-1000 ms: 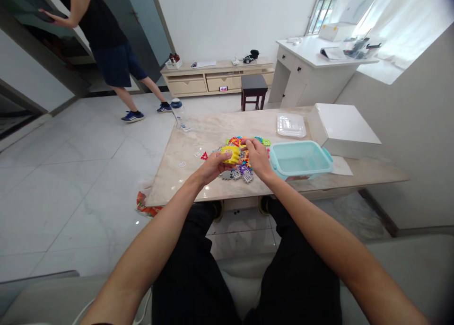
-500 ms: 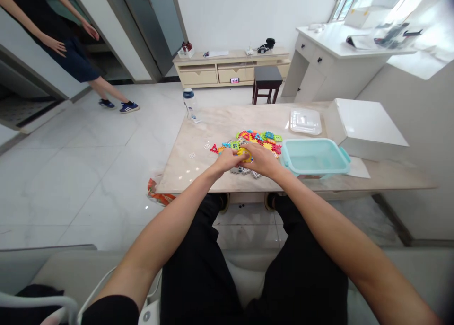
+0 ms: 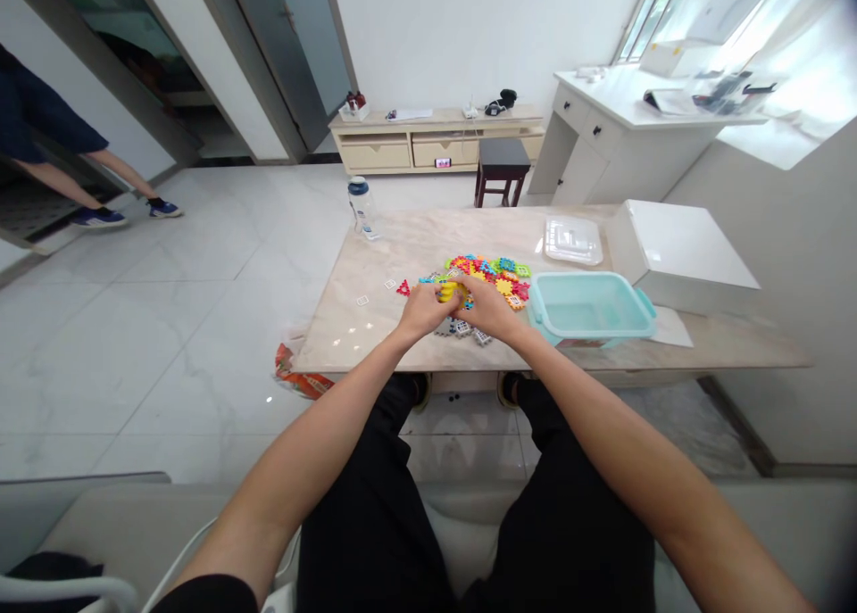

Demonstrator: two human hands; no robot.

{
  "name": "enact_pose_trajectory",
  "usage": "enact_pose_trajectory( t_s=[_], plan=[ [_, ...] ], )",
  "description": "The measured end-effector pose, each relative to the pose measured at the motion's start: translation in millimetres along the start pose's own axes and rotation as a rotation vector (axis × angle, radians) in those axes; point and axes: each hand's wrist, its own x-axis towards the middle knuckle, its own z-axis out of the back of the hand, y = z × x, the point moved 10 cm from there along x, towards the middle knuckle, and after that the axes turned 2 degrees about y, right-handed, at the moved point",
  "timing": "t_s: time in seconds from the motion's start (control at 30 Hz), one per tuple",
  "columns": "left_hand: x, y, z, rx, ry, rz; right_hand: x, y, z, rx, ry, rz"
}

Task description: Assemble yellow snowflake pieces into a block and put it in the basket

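- the left hand (image 3: 423, 312) is near the middle of the tabletop's (image 3: 402, 350) near edge, its fingers closed on a yellow block (image 3: 448, 292).
- the right hand (image 3: 494, 310) meets it from the other side, its fingers bent in around the same yellow block; how firmly they press, i cannot tell.
- the yellow block is between the two hands, over the near middle of the tabletop, partly hidden by them.
- a heap of colourful plastic pieces (image 3: 504, 285) spreads behind and beside the hands, in the middle of the tabletop.
- grey pieces (image 3: 481, 336) lie toward the near edge, just below the right hand.
- a red triangle (image 3: 403, 288) and two white squares lie toward the left edge.
- a pale blue tub (image 3: 589, 305) is just right of the heap, toward the near edge.
- behind it, toward the far edge, is a clear plastic container (image 3: 573, 240).
- a white box (image 3: 693, 247) stands farther right.
- a bottle (image 3: 362, 208) stands at the far left corner.
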Motion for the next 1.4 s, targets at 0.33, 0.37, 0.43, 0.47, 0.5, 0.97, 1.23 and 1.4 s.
enact_pose_trajectory(
  t_s=[0.33, 0.37, 0.43, 0.47, 0.5, 0.97, 1.23, 1.4],
  plan=[
    [-7.3, -22.6, 8.2, 0.035, 0.05, -0.228, -11.7, -14.6, 29.6, 0.502, 0.023, -0.114],
    [-8.4, -23.9, 6.8, 0.008, 0.068, -0.246, -12.9, -13.4, 31.4, 0.511, 0.019, -0.111],
    [-10.3, -26.2, 4.9, -0.034, 0.102, -0.278, -14.6, -10.1, 32.8, 0.529, 0.025, -0.104],
    [-11.1, -27.1, 4.6, -0.043, 0.115, -0.291, -15.2, -8.2, 32.9, 0.536, 0.03, -0.099],
    [-11.7, -27.6, 4.8, -0.044, 0.123, -0.3, -15.7, -6.1, 33.1, 0.539, 0.032, -0.091],
    [-14.2, -24.1, 4.6, -0.256, 0.19, -0.178, -19.1, -0.8, 37.6, 0.396, -0.074, -0.089],
    [-3.5, 0.8, -2.6, -0.269, 0.225, -0.123, -15.3, -17.1, 15.2, 0.256, 0.087, -0.128],
    [-2.8, 41.3, -26.4, -0.422, 0.245, 0.116, -19.9, -48.9, -17.3, 0.343, 0.176, -0.249]
  ],
)
